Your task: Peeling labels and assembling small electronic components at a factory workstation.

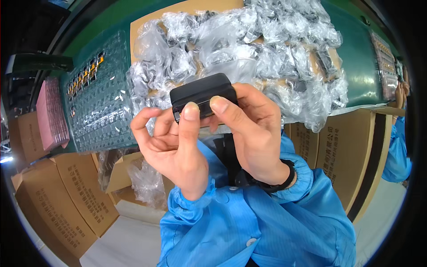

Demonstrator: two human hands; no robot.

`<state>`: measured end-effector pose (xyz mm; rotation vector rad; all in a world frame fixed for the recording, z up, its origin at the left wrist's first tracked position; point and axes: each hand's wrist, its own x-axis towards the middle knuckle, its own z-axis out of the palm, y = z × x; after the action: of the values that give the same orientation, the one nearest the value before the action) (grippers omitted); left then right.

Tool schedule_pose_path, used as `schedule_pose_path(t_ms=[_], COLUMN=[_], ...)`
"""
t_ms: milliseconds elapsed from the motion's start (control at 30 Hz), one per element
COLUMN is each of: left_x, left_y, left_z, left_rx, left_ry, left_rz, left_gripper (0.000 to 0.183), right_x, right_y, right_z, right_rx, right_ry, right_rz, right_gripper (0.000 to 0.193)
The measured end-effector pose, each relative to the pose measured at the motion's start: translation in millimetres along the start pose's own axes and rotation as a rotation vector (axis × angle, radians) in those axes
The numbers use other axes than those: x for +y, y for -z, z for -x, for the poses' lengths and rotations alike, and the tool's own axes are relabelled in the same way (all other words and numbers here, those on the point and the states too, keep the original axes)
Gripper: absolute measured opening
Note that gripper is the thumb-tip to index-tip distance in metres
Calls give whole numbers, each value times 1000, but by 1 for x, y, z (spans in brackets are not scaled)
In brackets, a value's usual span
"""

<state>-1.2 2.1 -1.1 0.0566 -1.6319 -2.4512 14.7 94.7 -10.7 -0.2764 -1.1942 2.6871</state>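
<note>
A small black box-shaped case [200, 90] with rounded edges is held up in front of me, above the near edge of the table. My left hand [173, 147] grips its left end, the thumb pressed on the near side. At the right end my right hand [255, 129] pinches it, the thumb on the near face and the fingers behind. The far side and underside of the case are hidden. Beyond it lie many clear plastic bags [231, 35] with dark items inside, spread over cardboard.
To the left, a clear compartment tray [100, 102] carries several small orange and black parts. Pink trays [52, 113] are stacked beside it. Cardboard boxes [62, 200] stand below on the left, and another box [342, 151] on the right. Another person's blue sleeve [397, 155] shows at far right.
</note>
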Motion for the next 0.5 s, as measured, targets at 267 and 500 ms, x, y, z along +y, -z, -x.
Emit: schedule_pose_path(t_ms=[267, 500], left_x=[-8, -18], left_y=[9, 6], left_z=[-8, -18], left_rx=[-112, -161], left_ry=[92, 180], left_rz=[79, 218], left_gripper=[50, 58], right_x=[1, -19], right_y=[3, 0], right_z=[0, -11], right_rx=[74, 36], right_ry=[257, 408], right_rz=[190, 552], right_gripper=[11, 8])
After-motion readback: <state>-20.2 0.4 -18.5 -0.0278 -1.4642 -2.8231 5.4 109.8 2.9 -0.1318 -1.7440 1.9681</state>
